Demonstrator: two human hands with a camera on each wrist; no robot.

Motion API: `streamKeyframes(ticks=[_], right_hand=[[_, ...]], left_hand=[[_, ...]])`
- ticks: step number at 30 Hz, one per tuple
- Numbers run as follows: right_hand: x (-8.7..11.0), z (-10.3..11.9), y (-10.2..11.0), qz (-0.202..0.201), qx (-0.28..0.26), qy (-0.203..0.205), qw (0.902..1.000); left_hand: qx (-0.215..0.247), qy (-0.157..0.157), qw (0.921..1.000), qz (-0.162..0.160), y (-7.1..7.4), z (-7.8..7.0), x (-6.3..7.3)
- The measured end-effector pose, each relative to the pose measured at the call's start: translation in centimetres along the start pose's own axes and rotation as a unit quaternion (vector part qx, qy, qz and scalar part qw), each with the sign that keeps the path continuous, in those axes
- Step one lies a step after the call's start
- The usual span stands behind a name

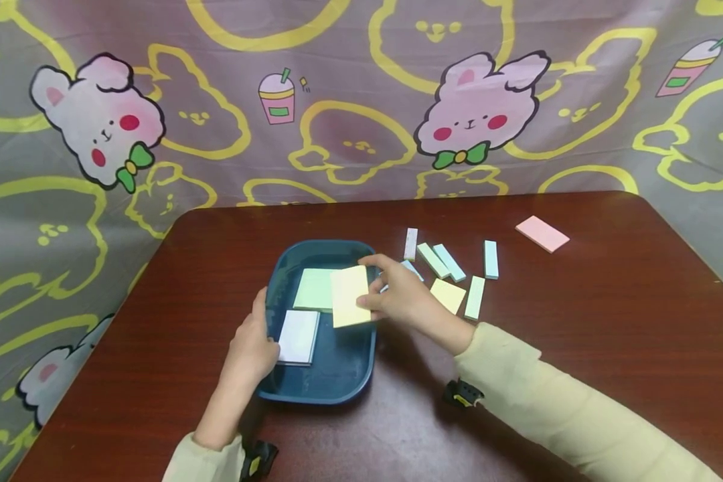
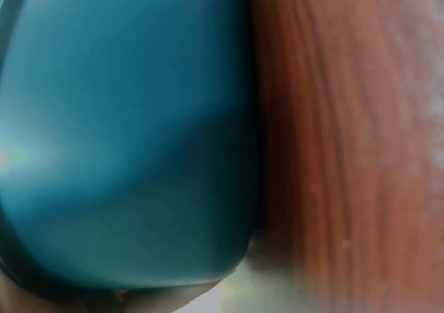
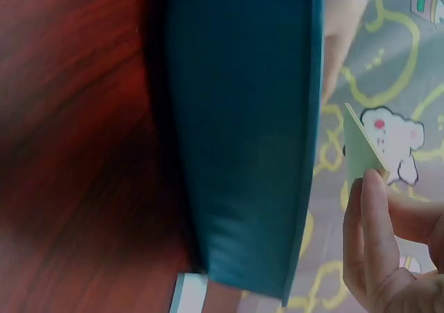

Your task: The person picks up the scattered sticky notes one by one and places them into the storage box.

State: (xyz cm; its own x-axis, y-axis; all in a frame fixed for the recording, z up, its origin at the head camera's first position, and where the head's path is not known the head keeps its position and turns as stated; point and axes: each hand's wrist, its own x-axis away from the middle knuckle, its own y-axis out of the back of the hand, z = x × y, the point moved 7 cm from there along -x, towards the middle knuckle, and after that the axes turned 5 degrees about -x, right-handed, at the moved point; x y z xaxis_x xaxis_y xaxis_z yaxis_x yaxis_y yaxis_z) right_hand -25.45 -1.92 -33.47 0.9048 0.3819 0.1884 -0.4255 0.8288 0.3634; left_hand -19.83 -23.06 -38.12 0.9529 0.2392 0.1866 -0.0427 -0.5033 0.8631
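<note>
A dark teal plastic bin [image 1: 337, 378] stands on the table, its side wall [image 2: 125, 119] filling much of the left wrist view. My left hand [image 1: 250, 345] grips its left rim. Over the bin's right half, my right hand [image 1: 404, 294] pinches a pale yellow sticky note pad [image 1: 346, 298] between thumb and fingers. The pad [image 3: 361, 150] appears tilted above the rim in the right wrist view. Inside the bin lie a light green pad [image 1: 312, 291], partly covered by the yellow one, and a white pad [image 1: 299, 338] near my left thumb.
Right of the bin are several narrow note strips, including a green one [image 1: 474, 298] and a blue one [image 1: 491, 260]. Another yellow pad [image 1: 448, 294] is partly behind my right forearm. A pink pad [image 1: 542, 233] lies at the far right. A patterned cloth [image 1: 349, 181] hangs behind the table.
</note>
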Motion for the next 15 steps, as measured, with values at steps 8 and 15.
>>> streamKeyframes(ticks=[8, 15], right_hand=[[-0.2, 0.4, -2.8, 0.012, 0.008, -0.004, 0.9999], [-0.8, 0.3, -5.3, 0.033, 0.016, 0.001, 0.9993]], left_hand=[[0.001, 0.0, 1.0, 0.0, -0.1, -0.1, 0.0], [-0.003, -0.001, 1.0, 0.002, 0.0, 0.0, -0.1]])
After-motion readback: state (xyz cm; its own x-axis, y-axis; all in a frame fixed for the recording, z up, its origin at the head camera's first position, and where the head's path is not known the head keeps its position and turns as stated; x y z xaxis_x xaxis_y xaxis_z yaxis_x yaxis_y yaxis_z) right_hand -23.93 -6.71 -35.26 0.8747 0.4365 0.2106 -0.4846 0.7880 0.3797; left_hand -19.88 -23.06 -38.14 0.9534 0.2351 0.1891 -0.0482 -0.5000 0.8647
